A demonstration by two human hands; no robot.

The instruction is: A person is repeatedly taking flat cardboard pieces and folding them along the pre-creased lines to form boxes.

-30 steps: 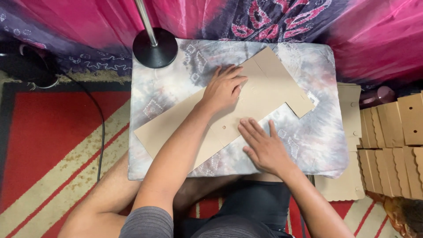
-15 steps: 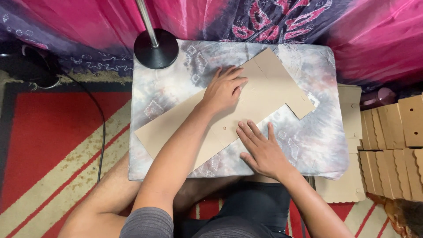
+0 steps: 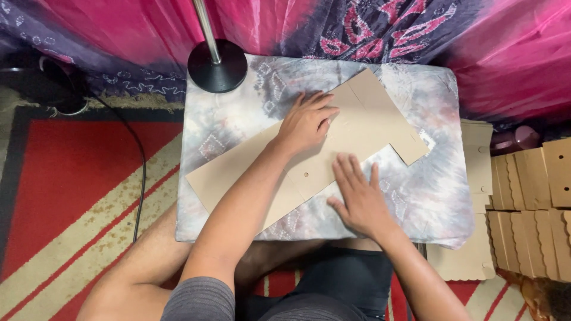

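Flat brown cardboard cutout (image 3: 363, 128) lying diagonally across a low table draped in a grey patterned cloth (image 3: 238, 128), from near the left edge up toward the far right corner. Left hand (image 3: 306, 122) pressed palm-down on the cutout's middle, fingers loosely together, gripping nothing. Right hand (image 3: 357, 196) laid flat at the cutout's near edge, fingers spread moderately and stretched out, fingertips on the card, palm over the cloth, also grasping nothing. 1 small round hole (image 3: 305, 176) punched in the card between the 2 hands. Black round lamp base (image 3: 217, 65) with a metal pole standing on the far left corner. Stacked cardboard pieces (image 3: 535, 196) with scalloped edges piled to the right, on a red striped rug (image 3: 65, 196).
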